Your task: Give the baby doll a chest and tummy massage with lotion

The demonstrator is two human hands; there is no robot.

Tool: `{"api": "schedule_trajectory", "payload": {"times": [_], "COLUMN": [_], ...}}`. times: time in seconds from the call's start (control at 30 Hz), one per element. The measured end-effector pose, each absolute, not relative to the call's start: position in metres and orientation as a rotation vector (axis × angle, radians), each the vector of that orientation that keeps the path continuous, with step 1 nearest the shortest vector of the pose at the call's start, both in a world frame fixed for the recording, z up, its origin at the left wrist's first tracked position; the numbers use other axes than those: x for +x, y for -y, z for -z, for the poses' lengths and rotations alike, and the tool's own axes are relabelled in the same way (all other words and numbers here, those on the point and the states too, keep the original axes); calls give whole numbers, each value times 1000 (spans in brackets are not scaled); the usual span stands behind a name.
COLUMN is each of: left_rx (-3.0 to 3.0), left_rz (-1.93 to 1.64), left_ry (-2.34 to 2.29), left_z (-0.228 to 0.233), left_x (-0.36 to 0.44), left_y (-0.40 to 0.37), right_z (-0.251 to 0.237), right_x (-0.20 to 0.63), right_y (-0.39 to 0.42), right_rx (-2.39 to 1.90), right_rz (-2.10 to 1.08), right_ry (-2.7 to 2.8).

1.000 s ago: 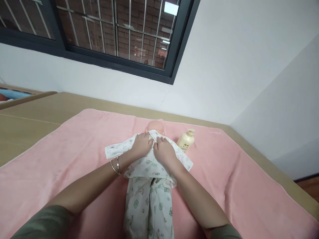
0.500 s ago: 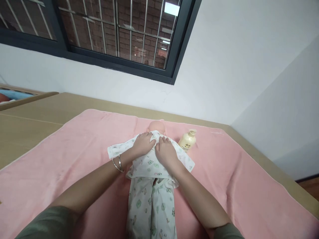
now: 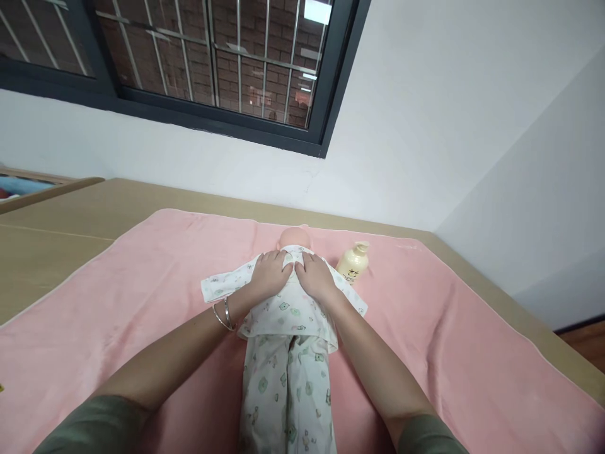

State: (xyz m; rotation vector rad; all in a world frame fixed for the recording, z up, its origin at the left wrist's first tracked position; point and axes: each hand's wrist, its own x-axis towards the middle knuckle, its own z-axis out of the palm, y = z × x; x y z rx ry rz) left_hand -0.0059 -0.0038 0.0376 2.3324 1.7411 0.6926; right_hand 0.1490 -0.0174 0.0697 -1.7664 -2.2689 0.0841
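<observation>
A baby doll [image 3: 293,238] lies on its back on a pink towel [image 3: 142,277], head toward the wall. It wears a white printed shirt [image 3: 283,312] and matching trousers [image 3: 286,391]. My left hand [image 3: 269,274], bangles on its wrist, and my right hand [image 3: 316,276] lie side by side on the doll's chest. Their fingertips meet at the shirt's collar just under the chin and pinch the fabric there. The doll's arms and body are hidden under the clothes and my hands.
A cream pump bottle [image 3: 352,263] lies on the towel right of the doll's head. The towel covers a tan wooden tabletop [image 3: 57,221] against a white wall, under a barred window [image 3: 212,57]. A wooden rail [image 3: 42,189] shows at far left.
Both hands have slid a little up the doll's chest toward the collar and drawn closer together. The doll and the bottle have stayed put.
</observation>
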Motion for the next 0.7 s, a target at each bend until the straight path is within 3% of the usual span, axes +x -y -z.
{"api": "schedule_trajectory", "payload": {"times": [0.3,0.57,0.7], "left_rx": [2415,2359,2335], "left_rz": [-630,-550,-543], "left_ry": [-1845,-1772,-1859], "left_z": [-41,-57,-56], "left_x": [0,-10,-9], "left_y": [18,10,12], "right_z": [-68,-69,-73], "right_x": [158,137,143], "right_y": [11,44,42], "right_rx": [-1718,-1791,-1730], "right_rz": [-222,-15,-134], "right_ry": [2237,2337,2353]}}
